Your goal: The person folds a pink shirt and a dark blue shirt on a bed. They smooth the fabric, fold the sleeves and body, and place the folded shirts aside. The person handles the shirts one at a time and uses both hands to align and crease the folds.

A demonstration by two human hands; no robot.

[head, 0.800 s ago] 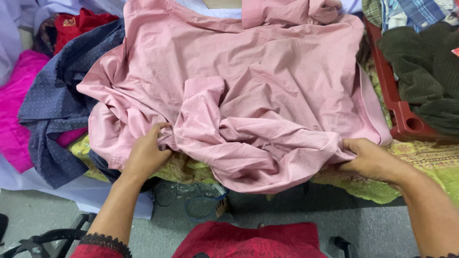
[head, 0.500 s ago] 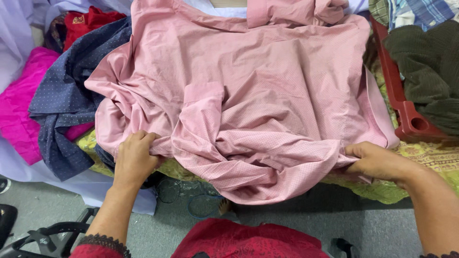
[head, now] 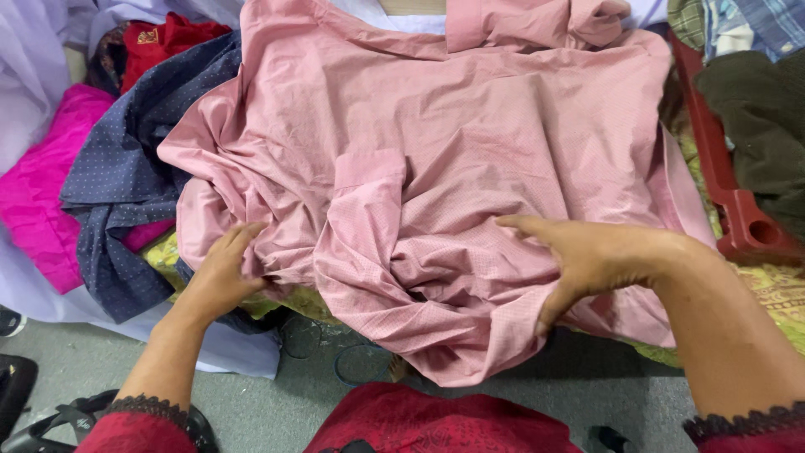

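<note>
Presently a pink shirt lies spread across the centre of the frame, its body roughly flat, collar toward the top edge. A sleeve is bunched in heavy creases at lower centre, so smoothing appears only partly done; the lower hem remains rumpled and hangs off the near edge.

The left hand, lower left, rests with fingers loosely curled on the shirt's lower-left edge; whether it pinches cloth cannot be told. The right hand, lower right, lies open and flat on the fabric, gripping nothing.

A navy dotted garment crowds the shirt's left side, a magenta cloth beyond it. A red crate holding dark green knitwear borders the right.
</note>
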